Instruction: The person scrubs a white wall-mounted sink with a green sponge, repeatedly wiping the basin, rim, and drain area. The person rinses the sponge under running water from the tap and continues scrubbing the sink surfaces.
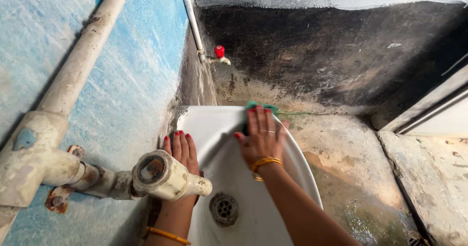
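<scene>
A white wash basin (209,124) is fixed to the blue wall, with a round metal drain (224,209) in its bottom. My right hand (262,136) lies flat on a green scrub pad (254,106), pressing it against the basin's far rim. Only the pad's top edge shows past my fingers. My left hand (181,150) rests flat on the basin's left rim beside the wall, fingers together, holding nothing. A white tap (168,175) juts out over my left wrist and hides part of it.
White pipes (80,63) run along the blue wall at left. A small tap with a red handle (219,52) sticks out low on the dark stained wall behind. Wet, dirty concrete floor (351,153) lies to the right, with a raised step (429,173) beyond.
</scene>
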